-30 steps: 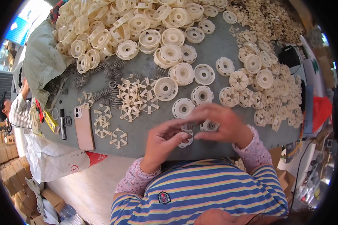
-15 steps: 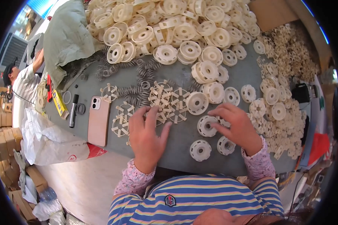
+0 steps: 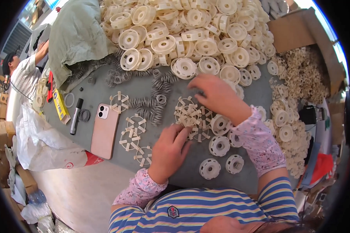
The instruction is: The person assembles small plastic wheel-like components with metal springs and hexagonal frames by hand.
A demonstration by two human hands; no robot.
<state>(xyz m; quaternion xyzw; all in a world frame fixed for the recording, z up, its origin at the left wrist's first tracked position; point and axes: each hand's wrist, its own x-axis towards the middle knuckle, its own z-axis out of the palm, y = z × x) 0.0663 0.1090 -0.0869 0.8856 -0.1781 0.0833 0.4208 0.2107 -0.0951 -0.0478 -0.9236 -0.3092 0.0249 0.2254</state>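
loosely, both hands curl partway, left hand [image 3: 168,152] at spoked rings [image 3: 191,113], right hand [image 3: 216,94] farther forward, grasp unclear

On the left of a grey table [image 3: 101,86], a pink phone [image 3: 104,135]; near it, a black-and-grey marker [image 3: 76,117] and a yellow box [image 3: 60,104]; behind these, a grey-green sack [image 3: 77,33]; at the table's edge, a white plastic bag [image 3: 42,138]; far left, a person [image 3: 25,70] in a striped shirt; upper right, brown cardboard [image 3: 292,30]
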